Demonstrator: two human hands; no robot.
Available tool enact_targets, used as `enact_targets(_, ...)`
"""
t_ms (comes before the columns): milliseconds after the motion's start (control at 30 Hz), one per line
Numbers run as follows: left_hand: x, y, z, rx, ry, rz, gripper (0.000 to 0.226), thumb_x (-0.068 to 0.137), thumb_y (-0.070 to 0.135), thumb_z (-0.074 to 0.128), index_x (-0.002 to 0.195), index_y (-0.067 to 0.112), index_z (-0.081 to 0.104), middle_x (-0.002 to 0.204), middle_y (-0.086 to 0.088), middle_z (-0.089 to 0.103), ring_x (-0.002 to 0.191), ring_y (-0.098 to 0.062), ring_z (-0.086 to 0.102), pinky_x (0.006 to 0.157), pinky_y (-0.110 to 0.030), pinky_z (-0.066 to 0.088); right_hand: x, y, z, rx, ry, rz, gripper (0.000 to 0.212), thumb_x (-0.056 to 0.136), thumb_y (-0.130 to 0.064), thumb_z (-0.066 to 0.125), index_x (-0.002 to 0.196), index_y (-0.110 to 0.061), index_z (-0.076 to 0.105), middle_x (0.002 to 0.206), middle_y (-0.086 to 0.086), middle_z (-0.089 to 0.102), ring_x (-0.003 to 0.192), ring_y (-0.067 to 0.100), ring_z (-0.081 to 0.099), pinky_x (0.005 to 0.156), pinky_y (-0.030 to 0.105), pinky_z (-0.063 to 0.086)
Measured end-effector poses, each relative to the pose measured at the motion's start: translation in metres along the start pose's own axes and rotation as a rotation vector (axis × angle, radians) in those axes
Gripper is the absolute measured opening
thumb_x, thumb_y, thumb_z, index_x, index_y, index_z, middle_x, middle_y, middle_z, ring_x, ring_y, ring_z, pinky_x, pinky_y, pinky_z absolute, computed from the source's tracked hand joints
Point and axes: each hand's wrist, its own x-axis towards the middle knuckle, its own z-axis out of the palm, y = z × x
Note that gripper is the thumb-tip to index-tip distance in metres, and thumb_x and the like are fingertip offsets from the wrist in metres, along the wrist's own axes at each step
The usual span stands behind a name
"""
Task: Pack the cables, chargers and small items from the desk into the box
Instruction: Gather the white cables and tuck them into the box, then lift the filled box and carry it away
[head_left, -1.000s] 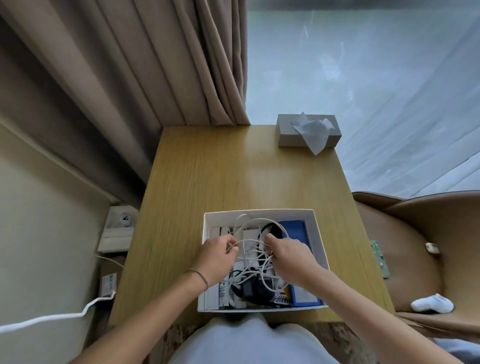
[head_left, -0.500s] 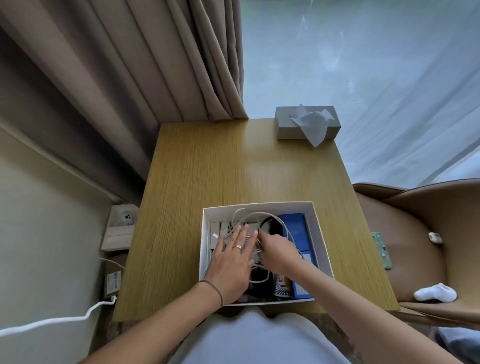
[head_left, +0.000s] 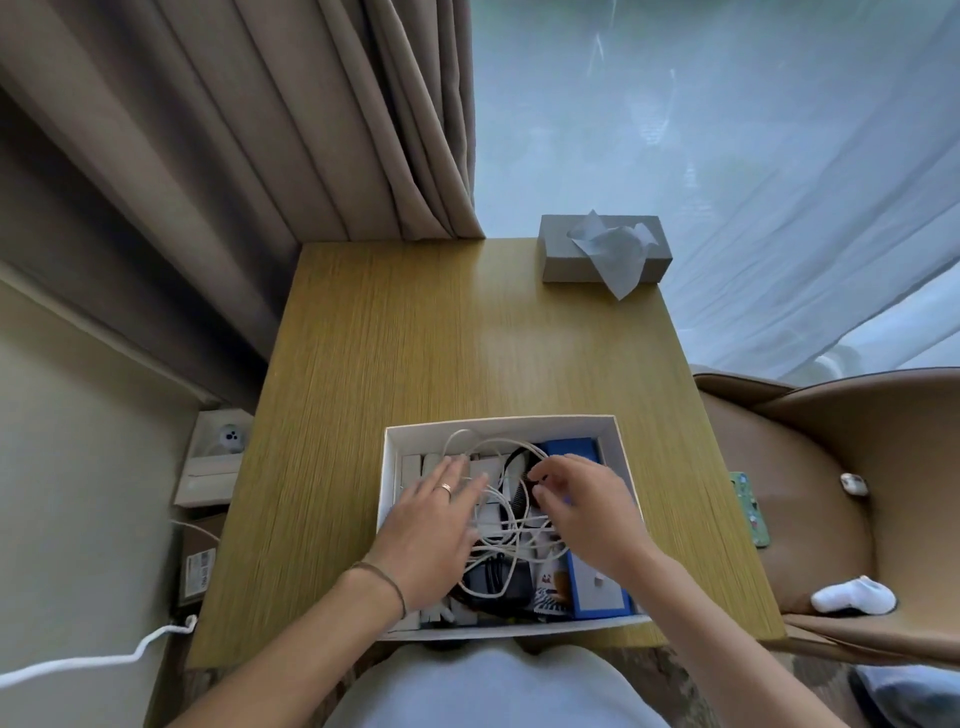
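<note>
Basically, the left hand (head_left: 434, 525) lies flat, fingers straight, pressing the white cable (head_left: 511, 538) down so its loops sit below the rim of the box (head_left: 621, 447) at the desk (head_left: 441, 338) near edge. The right hand (head_left: 587, 512) hovers beside, grip loosely curled, holding nothing I can see.

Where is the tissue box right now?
The tissue box sits at the desk's far right corner, by the sheer curtain, well beyond the white box.
</note>
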Motion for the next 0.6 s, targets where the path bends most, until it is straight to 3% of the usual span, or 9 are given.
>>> enact_targets(67,-0.011,-0.003,-0.015,-0.076,0.22,0.01,0.044,0.097,0.026,0.056,0.14,0.023,0.051,0.145,-0.003,0.053,0.134,-0.022,0.05,0.11,-0.031,0.037,-0.003,0.002,-0.011,0.011,0.069,0.035,0.009,0.096,-0.023,0.063,0.096,-0.028,0.071,0.078,-0.016,0.064,0.07,0.0,0.057,0.062,0.018,0.044)
enact_targets(100,-0.016,-0.007,-0.021,-0.103,0.326,-0.001,0.031,0.093,0.021,0.06,0.125,0.023,0.061,0.124,0.001,0.065,0.112,-0.017,0.063,0.093,-0.025,0.051,-0.005,0.005,-0.016,0.01,0.11,0.051,0.01,0.095,-0.024,0.063,0.088,-0.028,0.07,0.072,-0.015,0.063,0.065,0.001,0.057,0.057,0.02,0.044)
enact_targets(133,-0.02,-0.013,-0.027,-0.115,0.398,-0.039,0.019,0.091,0.019,0.063,0.109,0.024,0.064,0.104,0.006,0.066,0.09,-0.011,0.064,0.07,-0.017,0.055,-0.006,0.008,-0.021,0.004,0.153,0.065,0.015,0.095,-0.026,0.063,0.08,-0.027,0.067,0.066,-0.014,0.062,0.06,0.003,0.056,0.053,0.023,0.044)
enact_targets(167,-0.023,-0.021,-0.032,-0.122,0.425,-0.101,0.008,0.091,0.019,0.063,0.096,0.026,0.062,0.089,0.011,0.061,0.073,-0.007,0.059,0.053,-0.014,0.047,-0.007,0.013,-0.026,-0.006,0.19,0.083,0.021,0.094,-0.03,0.063,0.074,-0.025,0.064,0.061,-0.012,0.06,0.055,0.006,0.054,0.05,0.028,0.044)
enact_targets(200,-0.025,-0.029,-0.034,-0.128,0.43,-0.184,0.009,0.091,0.022,0.063,0.086,0.026,0.057,0.079,0.013,0.055,0.062,-0.005,0.052,0.045,-0.016,0.04,-0.008,0.019,-0.03,-0.018,0.221,0.106,0.028,0.094,-0.033,0.062,0.068,-0.023,0.06,0.056,-0.009,0.057,0.051,0.01,0.053,0.049,0.033,0.044)
enact_targets(267,-0.03,-0.047,-0.031,-0.124,0.413,-0.345,0.024,0.091,0.029,0.063,0.073,0.026,0.048,0.067,0.012,0.048,0.05,-0.005,0.045,0.04,-0.019,0.034,-0.01,0.032,-0.036,-0.06,0.255,0.162,0.039,0.094,-0.035,0.064,0.061,-0.017,0.053,0.05,-0.004,0.051,0.045,0.016,0.046,0.045,0.035,0.04)
enact_targets(400,-0.04,-0.065,-0.011,-0.17,0.319,-0.561,0.043,0.09,0.047,0.06,0.059,0.022,0.042,0.049,0.006,0.044,0.042,-0.011,0.037,0.042,-0.021,0.027,-0.015,0.056,-0.037,-0.169,0.216,0.277,0.049,0.093,-0.04,0.065,0.055,-0.017,0.045,0.045,-0.005,0.041,0.042,0.012,0.034,0.045,0.026,0.028)
enact_targets(600,-0.038,-0.06,0.016,-0.249,0.135,-0.596,0.054,0.094,0.049,0.054,0.051,0.021,0.038,0.044,0.008,0.031,0.04,-0.013,0.028,0.047,-0.022,0.025,-0.027,0.075,-0.024,-0.28,0.08,0.332,0.05,0.093,-0.048,0.06,0.055,-0.022,0.043,0.045,-0.009,0.04,0.04,0.009,0.033,0.041,0.022,0.025)
